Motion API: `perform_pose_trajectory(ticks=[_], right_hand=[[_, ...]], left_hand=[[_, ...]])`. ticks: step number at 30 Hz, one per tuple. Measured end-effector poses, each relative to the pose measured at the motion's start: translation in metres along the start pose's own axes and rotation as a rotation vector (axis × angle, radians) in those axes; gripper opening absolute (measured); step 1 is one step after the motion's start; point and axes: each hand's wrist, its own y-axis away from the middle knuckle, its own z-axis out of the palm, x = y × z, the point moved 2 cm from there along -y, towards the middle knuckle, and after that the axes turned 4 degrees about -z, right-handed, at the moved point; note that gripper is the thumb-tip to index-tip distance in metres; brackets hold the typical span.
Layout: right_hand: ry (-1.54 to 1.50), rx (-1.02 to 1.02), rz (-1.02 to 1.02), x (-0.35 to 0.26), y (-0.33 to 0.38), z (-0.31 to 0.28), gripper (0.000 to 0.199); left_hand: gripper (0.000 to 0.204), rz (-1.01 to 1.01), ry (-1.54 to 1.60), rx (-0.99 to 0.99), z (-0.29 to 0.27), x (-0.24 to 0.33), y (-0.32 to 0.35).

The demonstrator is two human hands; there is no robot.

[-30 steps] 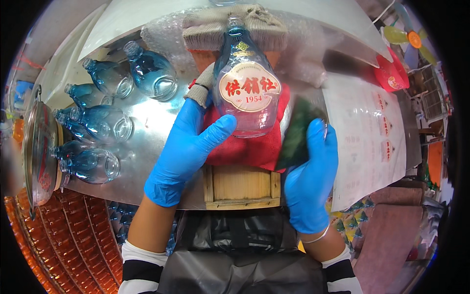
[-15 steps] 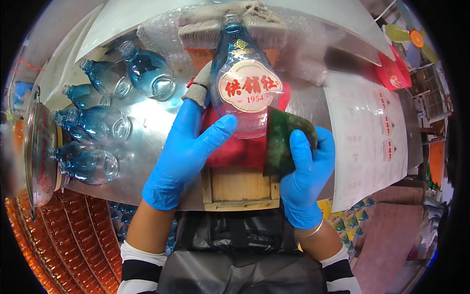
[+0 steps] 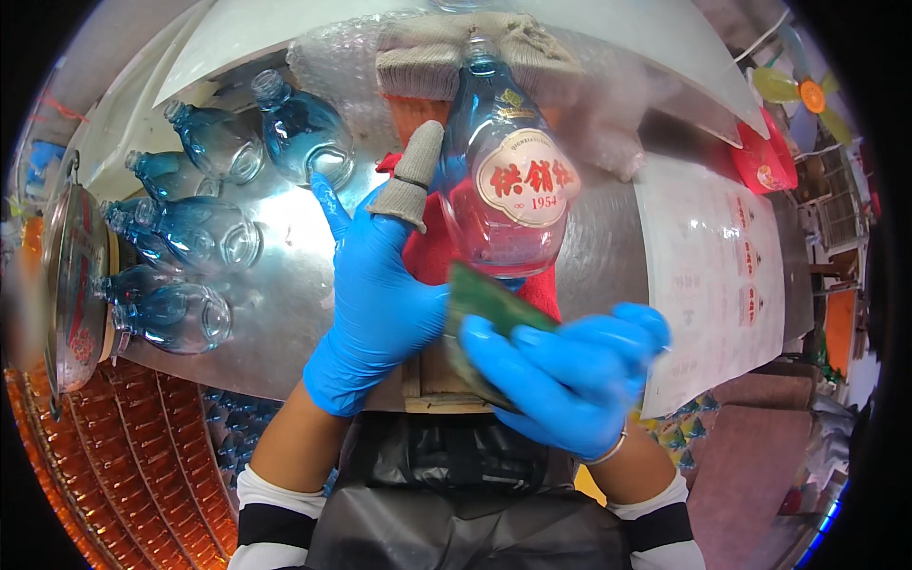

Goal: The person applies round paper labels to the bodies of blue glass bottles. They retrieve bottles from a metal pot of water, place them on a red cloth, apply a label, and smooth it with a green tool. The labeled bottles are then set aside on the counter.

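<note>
Blue-gloved hands work over a labelled glass bottle (image 3: 508, 161) on a metal desk (image 3: 598, 237). We see the bottle lying on a red cloth (image 3: 427, 247) at the middle of the desk, its neck pointing to the far side and its base toward us, with a pale label (image 3: 530, 179) lettered in red facing up. The right hand (image 3: 579, 380), blurred, keeps a firm grip on a flat green sheet (image 3: 484, 309), fingers bent over its right part, just on the near side of the bottle's base. The left hand (image 3: 375, 294) has its grip spread wide, with nothing that we can see in it; a grey knit finger cover (image 3: 418, 176) points to the far side, close by the bottle's left flank. We cannot tell whether the left hand touches the bottle or the green sheet, which overlaps its thumb.

A wooden frame (image 3: 442, 375) shows at the near edge, and a grey knit pile (image 3: 418, 66) lies at the far side, by the neck. To the left we count several blue-tinted bottles (image 3: 304, 133) on their sides. To the right lies a white printed sheet (image 3: 712, 275), with a red container (image 3: 768, 157) beyond it.
</note>
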Motion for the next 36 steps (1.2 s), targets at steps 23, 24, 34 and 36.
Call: perform_pose_trajectory(ticks=[23, 24, 34, 36], right_hand=[[-0.133, -0.095, -0.323, 0.099, -0.024, -0.013, 0.034], [-0.110, -0.132, -0.323, 0.104, -0.015, -0.010, 0.033], [-0.250, -0.046, -0.434, 0.065, -0.036, 0.001, 0.035], [-0.215, -0.069, -0.430, 0.064, -0.038, 0.004, 0.035]], left_hand=[[0.093, -0.036, 0.028, -0.230, -0.020, -0.013, -0.014], [0.092, -0.026, 0.005, -0.253, -0.022, -0.011, -0.015], [0.058, -0.418, 0.576, -0.322, -0.018, -0.003, -0.051], [0.043, -0.576, 0.584, -0.314, -0.014, 0.013, -0.061]])
